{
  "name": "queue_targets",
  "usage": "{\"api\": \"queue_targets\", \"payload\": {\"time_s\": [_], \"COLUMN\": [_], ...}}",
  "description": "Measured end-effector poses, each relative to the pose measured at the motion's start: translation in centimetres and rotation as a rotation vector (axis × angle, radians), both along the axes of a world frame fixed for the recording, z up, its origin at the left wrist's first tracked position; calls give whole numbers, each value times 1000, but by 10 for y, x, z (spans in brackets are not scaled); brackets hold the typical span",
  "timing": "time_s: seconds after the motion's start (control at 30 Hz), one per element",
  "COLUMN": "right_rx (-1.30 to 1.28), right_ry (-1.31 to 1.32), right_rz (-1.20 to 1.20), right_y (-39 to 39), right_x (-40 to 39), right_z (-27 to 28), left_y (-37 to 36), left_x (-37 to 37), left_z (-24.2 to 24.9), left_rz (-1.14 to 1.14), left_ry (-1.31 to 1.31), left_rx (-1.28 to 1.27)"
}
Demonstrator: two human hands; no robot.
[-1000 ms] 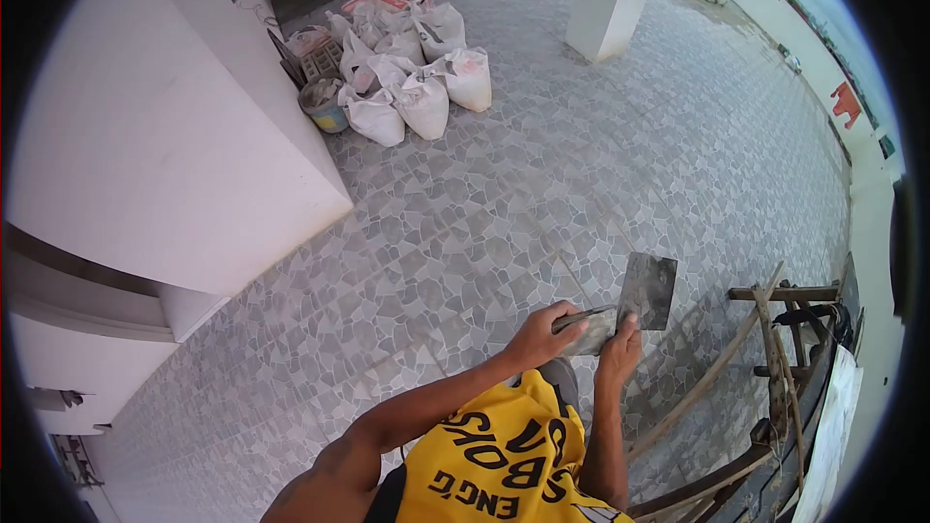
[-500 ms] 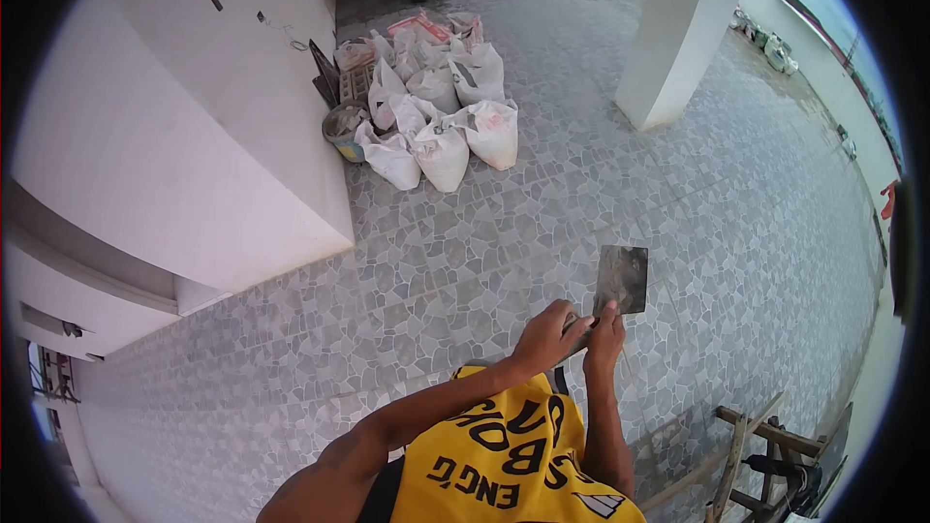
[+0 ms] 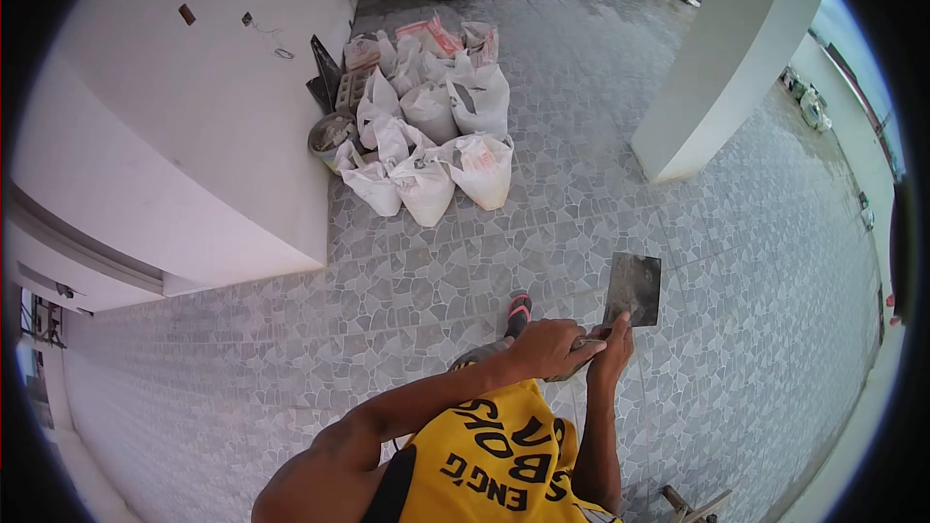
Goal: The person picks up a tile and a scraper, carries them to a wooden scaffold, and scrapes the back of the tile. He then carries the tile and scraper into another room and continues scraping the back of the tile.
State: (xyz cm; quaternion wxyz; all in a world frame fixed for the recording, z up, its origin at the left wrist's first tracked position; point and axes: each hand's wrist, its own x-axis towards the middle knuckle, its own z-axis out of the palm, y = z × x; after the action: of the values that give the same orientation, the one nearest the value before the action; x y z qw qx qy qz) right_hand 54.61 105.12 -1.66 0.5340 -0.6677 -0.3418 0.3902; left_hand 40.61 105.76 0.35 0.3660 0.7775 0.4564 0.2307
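Close to us, below the hands, our yellow shirt is filling the view. Our left hand is curling tightly round a grey tool, its fingers folded and hiding most of it. Our right hand, just beside it, is pinching the near end of a dark plate, thumb on top; the fingers beneath are hiding from us. The two hands are almost meeting, and the plate is reaching out past the right one, over the tiled floor.

Both tools are being held up off the floor, and grey smears are showing on the plate, so we are judging them used. We are seeing neither tool working on a surface, so how much is done or left we cannot tell.

Just beyond the left hand, a sandalled foot is standing on the tiles. Farther out, ahead and to the left of the hands, white sacks are crowding beside a bucket; ahead and to the right, a pale column is rising.
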Motion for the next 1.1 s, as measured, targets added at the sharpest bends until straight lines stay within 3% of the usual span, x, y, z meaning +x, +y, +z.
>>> {"api": "queue_targets", "payload": {"time_s": [0.1, 0.13, 0.27, 0.33, 0.4, 0.43, 0.5, 0.6, 0.73, 0.97, 1.1], "right_rx": [3, -48, -29, -75, -53, -19, 52, -72, -15, -161, -135], "right_ry": [9, 122, -26, 52, 81, -27, -242, 349, 280, 488, 509], "right_rz": [-79, -119, -25, -21, 76, 116, 199, 188, 319, 353, 478], "right_y": [73, 99, 181, 214, 260, 281, 321, 397, 515, 716, 803], "right_x": [33, 48, 101, 121, 139, 144, 155, 183, 225, 256, 248], "right_z": [-4, -6, 11, 11, 8, 3, -8, -21, -22, 22, 34], "left_y": [82, 111, 211, 247, 287, 304, 341, 405, 506, 657, 716], "left_x": [38, 50, 93, 111, 126, 134, 151, 180, 221, 242, 253], "left_z": [-6, -5, 5, 19, 21, 18, 6, -13, -17, 56, 23], "left_rz": [-62, -113, -275, -350, -353, -346, -312, -266, -208, 34, 239], "left_ry": [-54, -127, -192, -168, -174, -181, -200, -211, -185, -94, -370], "left_rx": [-107, -140, -170, -207, -165, -149, -114, -21, -24, -180, -134]}}
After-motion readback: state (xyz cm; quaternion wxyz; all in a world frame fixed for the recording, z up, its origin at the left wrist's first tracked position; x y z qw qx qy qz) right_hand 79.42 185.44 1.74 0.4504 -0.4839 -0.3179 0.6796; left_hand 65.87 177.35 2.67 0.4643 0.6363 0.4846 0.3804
